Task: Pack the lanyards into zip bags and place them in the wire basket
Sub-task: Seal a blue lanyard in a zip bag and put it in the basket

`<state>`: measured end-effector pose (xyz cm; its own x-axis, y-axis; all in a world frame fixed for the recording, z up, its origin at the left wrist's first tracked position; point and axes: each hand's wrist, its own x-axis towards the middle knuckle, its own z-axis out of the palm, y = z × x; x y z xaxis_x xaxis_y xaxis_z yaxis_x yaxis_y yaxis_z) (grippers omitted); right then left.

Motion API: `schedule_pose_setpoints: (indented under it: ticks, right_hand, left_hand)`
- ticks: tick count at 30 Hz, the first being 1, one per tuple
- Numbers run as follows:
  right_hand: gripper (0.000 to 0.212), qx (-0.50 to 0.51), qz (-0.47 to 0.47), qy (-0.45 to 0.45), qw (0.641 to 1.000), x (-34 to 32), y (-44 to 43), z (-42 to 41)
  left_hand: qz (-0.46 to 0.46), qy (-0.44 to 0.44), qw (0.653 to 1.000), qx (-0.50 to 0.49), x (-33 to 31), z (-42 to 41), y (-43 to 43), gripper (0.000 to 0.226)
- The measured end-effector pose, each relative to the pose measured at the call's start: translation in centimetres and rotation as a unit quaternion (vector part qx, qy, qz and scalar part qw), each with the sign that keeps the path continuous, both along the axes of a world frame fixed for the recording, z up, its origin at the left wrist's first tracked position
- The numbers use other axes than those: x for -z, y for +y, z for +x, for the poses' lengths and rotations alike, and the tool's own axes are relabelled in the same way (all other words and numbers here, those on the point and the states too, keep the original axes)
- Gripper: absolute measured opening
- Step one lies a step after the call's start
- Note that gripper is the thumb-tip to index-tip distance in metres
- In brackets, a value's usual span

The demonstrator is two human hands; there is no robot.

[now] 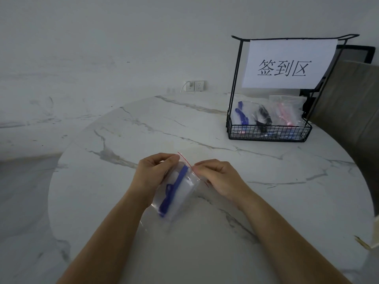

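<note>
Above the middle of the round marble table (127, 232) I hold a clear zip bag (184, 191) with a red seal line along its top. A blue lanyard (174, 189) lies inside it. My left hand (152, 176) grips the bag's left side and pinches the top edge. My right hand (219, 179) pinches the seal at the top right. The black wire basket (268, 134) stands at the far right of the table. It holds several bagged lanyards: blue, black and pink.
A white paper sign (287, 64) with printed characters hangs on the basket's tall frame. A chair back (352, 111) rises behind the table on the right. Wall sockets (193, 86) sit low on the far wall. A small pale object (367, 240) shows at the right edge.
</note>
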<state>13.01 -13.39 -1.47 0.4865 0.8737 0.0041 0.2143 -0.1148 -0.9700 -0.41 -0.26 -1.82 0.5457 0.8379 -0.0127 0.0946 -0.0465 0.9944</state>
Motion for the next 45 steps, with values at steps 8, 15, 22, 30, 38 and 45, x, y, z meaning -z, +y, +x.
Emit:
schedule_pose_setpoints:
  ticks: [8,15,22,30,38,45]
  right_hand:
    - [0.018,-0.005,0.075,0.028,0.997,-0.6,-0.1,0.3]
    - [0.024,0.093,0.232,0.058,0.967,-1.6,-0.6,0.5]
    - [0.061,0.088,0.199,0.170,0.961,-2.2,-0.7,0.7]
    - [0.010,0.019,0.136,0.173,0.975,-1.9,-0.9,0.5]
    - [0.018,0.036,0.037,0.120,0.991,-1.7,-0.8,1.2]
    - [0.009,0.123,0.092,0.034,0.988,-1.7,-0.7,1.0]
  left_hand:
    - [-0.108,-0.193,0.975,-0.002,-0.8,0.0,-0.4,0.020]
    - [-0.120,-0.246,0.961,0.028,-1.1,0.1,-0.9,0.017]
    - [-0.130,-0.255,0.956,0.063,-1.4,0.3,-1.5,0.015]
    - [-0.158,-0.269,0.947,0.074,-1.1,0.1,-1.0,0.022]
    - [-0.155,-0.213,0.963,0.063,-0.3,0.8,-1.7,0.019]
    - [-0.168,-0.216,0.960,0.051,-0.6,0.8,-2.0,0.014]
